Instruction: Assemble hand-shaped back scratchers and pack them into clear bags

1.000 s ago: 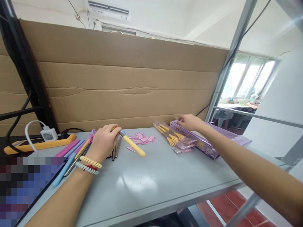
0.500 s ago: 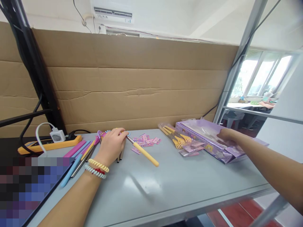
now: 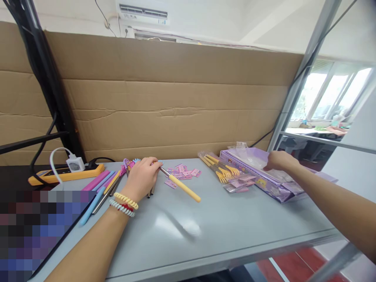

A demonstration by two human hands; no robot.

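My left hand (image 3: 144, 176) is closed round the metal part of a stick with a yellow handle (image 3: 185, 188), which points toward the front right. Colourful sticks (image 3: 98, 197) in blue, pink, yellow and metal lie just left of that hand. Behind the handle are small pink cards (image 3: 183, 172). My right hand (image 3: 280, 161) is at the purple box (image 3: 264, 184), its fingers bent over clear plastic bags (image 3: 249, 158) inside; the fingertips are partly hidden. Bagged yellow-and-brown forks (image 3: 221, 169) and small pink packets (image 3: 239, 182) lie left of the box.
A yellow power strip (image 3: 66, 174) with a white plug (image 3: 75, 163) sits at the back left. Cardboard (image 3: 176, 98) stands behind the grey table (image 3: 223, 231). A black post (image 3: 53, 86) rises on the left, a grey one (image 3: 305, 74) on the right.
My right hand has risen slightly over the box, and the clear plastic in it has shifted, with a piece now standing up at the back. My left hand still holds the yellow-handled stick.
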